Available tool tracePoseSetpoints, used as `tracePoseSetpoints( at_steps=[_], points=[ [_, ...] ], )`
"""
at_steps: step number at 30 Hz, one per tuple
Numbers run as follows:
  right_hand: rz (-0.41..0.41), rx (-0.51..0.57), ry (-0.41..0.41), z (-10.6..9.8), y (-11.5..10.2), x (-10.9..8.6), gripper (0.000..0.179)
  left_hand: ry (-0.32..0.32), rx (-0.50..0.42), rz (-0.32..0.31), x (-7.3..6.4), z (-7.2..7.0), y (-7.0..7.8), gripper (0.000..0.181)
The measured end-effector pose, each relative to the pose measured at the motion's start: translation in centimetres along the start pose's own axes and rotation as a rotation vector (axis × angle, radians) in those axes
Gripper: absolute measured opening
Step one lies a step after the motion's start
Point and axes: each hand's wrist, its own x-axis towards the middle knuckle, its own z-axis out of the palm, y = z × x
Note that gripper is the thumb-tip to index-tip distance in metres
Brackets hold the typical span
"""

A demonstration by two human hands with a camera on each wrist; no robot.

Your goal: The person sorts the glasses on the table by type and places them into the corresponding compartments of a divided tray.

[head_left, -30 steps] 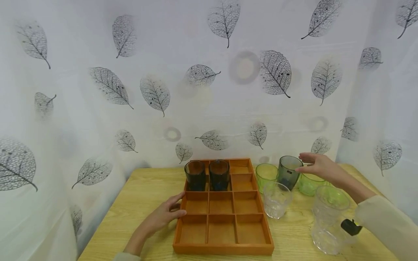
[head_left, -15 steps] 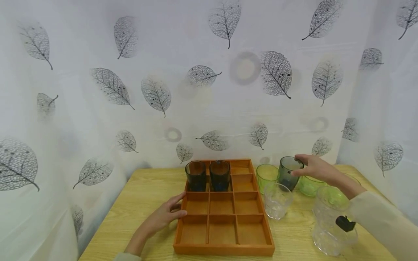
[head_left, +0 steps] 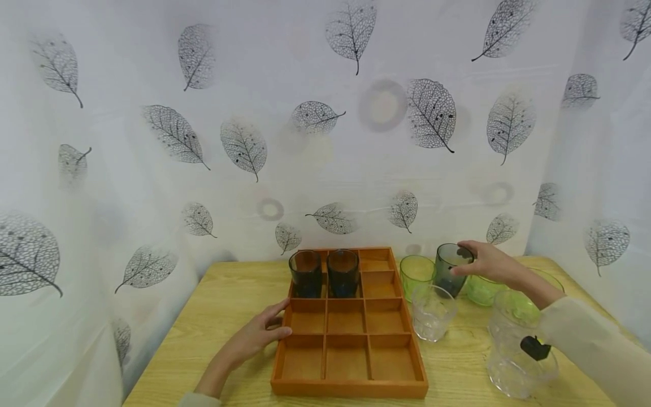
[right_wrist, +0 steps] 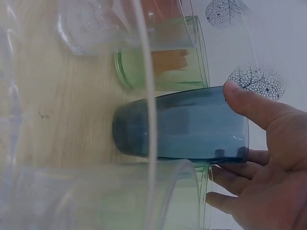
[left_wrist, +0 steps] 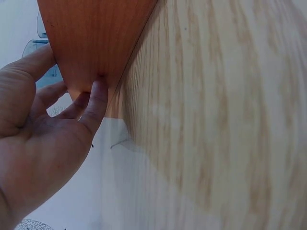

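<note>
A wooden compartment tray (head_left: 348, 389) lies on the table, with two dark glass tumblers (head_left: 306, 274) upright in its back row. My left hand (head_left: 254, 337) rests at the tray's left side; in the left wrist view its fingertips touch the wooden side wall (left_wrist: 96, 38). To the right of the tray stands a grey-blue glass tumbler (head_left: 447, 277). My right hand (head_left: 490, 264) holds it near the rim, thumb on the near side and fingers behind, as the right wrist view shows this tumbler (right_wrist: 192, 127) between thumb and fingers.
A green glass (head_left: 414, 277) stands left of the held tumbler, a low green glass (head_left: 480, 291) right of it. One clear glass (head_left: 432, 316) is close to the tray's right edge. Stacked clear glasses (head_left: 511, 373) stand under the right forearm. A leaf-print curtain (head_left: 325, 169) hangs behind the table.
My right hand has moved slightly left and closed its thumb and fingers onto the grey-blue tumbler's rim. The left hand and tray have stayed in place.
</note>
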Motion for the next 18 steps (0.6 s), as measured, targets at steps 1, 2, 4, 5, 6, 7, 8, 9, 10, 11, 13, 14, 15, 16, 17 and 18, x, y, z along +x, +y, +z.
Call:
tracePoseSetpoints(
  at_steps=[1,2,4,5,6,7,8,9,10,11,13,14,15,16,17,18],
  points=[
    [0.001,-0.003,0.002,0.0,0.0,0.0,0.093,0.001,0.001,-0.001,0.0,0.0,0.0,0.074],
    [0.002,-0.007,0.005,0.0,0.1,0.0,0.092,0.001,0.002,-0.002,-0.1,0.0,0.1,0.074],
    [0.008,-0.014,0.011,0.1,0.2,0.0,0.092,0.002,0.004,-0.003,-0.2,0.0,0.1,0.073],
    [0.011,-0.014,0.013,0.1,0.2,-0.1,0.092,0.001,0.006,-0.002,-0.2,0.0,0.1,0.073],
    [0.012,-0.015,0.016,0.1,0.3,-0.2,0.092,0.001,0.007,-0.002,-0.2,0.0,0.2,0.073],
    [0.011,-0.015,0.019,0.1,0.3,-0.2,0.092,-0.001,0.007,-0.001,-0.2,0.0,0.2,0.073],
    [0.008,-0.013,0.021,0.1,0.3,-0.4,0.092,-0.002,0.007,0.000,-0.2,0.0,0.2,0.073],
    [0.005,-0.010,0.024,0.1,0.3,-0.5,0.091,-0.002,0.007,0.000,-0.2,0.0,0.2,0.073],
    [-0.003,-0.013,0.030,0.1,0.3,-0.7,0.091,-0.003,0.007,0.001,-0.2,0.0,0.2,0.073],
    [-0.008,-0.009,0.039,0.1,0.3,-0.9,0.090,-0.003,0.007,0.001,-0.1,0.0,0.2,0.073],
    [-0.012,0.005,0.058,0.0,0.2,-1.3,0.089,-0.002,0.007,0.002,-0.1,0.0,0.1,0.073],
    [-0.014,0.016,0.067,-0.1,0.2,-1.6,0.088,-0.002,0.005,0.001,0.0,0.0,0.1,0.073],
    [-0.014,0.024,0.077,-0.2,0.1,-1.8,0.088,-0.002,0.005,0.001,0.0,0.0,0.1,0.073],
    [-0.014,0.035,0.084,-0.3,-0.1,-2.1,0.087,-0.002,0.005,0.001,0.0,0.0,0.1,0.073],
    [-0.013,0.052,0.091,-0.4,-0.2,-2.4,0.087,-0.003,0.004,-0.001,0.0,0.0,0.1,0.073],
    [-0.012,0.065,0.096,-0.5,-0.4,-2.7,0.086,-0.002,0.006,-0.002,0.0,0.0,0.1,0.073]
  ],
)
